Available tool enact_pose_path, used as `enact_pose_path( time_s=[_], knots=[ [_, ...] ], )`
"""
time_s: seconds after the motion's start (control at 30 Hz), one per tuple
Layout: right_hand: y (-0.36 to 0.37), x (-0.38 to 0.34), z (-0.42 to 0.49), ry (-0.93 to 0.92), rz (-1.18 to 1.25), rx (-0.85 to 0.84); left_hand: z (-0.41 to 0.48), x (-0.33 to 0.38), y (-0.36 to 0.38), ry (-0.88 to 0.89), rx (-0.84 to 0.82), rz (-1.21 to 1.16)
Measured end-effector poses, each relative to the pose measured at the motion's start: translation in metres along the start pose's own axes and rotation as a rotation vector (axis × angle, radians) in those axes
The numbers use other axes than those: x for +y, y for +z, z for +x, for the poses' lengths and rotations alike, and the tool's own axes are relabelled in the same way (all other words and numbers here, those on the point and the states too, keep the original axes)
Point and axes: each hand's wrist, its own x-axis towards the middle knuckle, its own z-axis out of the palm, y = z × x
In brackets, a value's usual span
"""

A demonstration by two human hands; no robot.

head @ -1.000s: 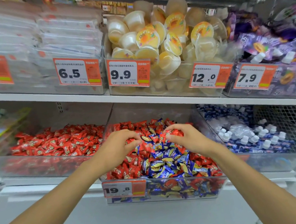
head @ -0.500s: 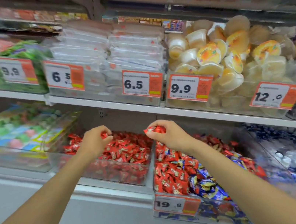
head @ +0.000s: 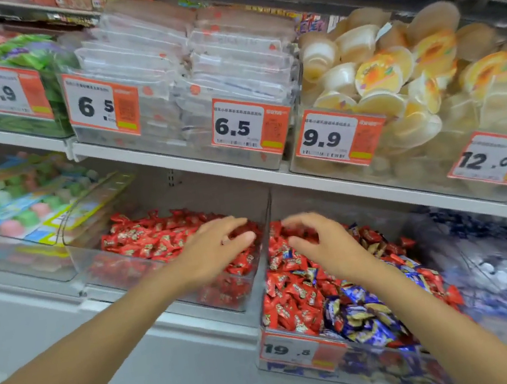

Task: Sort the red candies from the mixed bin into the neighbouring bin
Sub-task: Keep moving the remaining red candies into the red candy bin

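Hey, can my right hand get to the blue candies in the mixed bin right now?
Probably yes. The right hand hovers over the mixed bin, whose top is open, and the blue candies lie uncovered on the pile, just nearer you.

Bright, even store light; motion blur smears the edges.
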Motion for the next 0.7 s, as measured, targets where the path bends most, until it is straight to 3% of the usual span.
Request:
enact_pose_path(
  time_s=[0.1, 0.3, 0.5, 0.6, 0.7],
  knots=[
    [-0.006, 0.020, -0.046, 0.027, -0.050, -0.147, -0.013, 0.025, 0.042, -0.025, -0.142, -0.173],
    [0.016, 0.025, -0.063, -0.049, -0.037, -0.282, -0.017, 0.027, 0.058, -0.067, 0.007, -0.324],
    [0.057, 0.018, -0.035, 0.013, -0.280, -0.497, -0.020, 0.027, 0.061, -0.069, 0.075, -0.346],
    [0.061, 0.020, -0.029, -0.007, -0.399, -0.447, -0.020, 0.026, 0.062, -0.070, 0.086, -0.350],
    [0.050, 0.026, -0.021, 0.012, -0.477, -0.274, -0.019, 0.030, 0.060, -0.074, 0.090, -0.365]
  ],
)
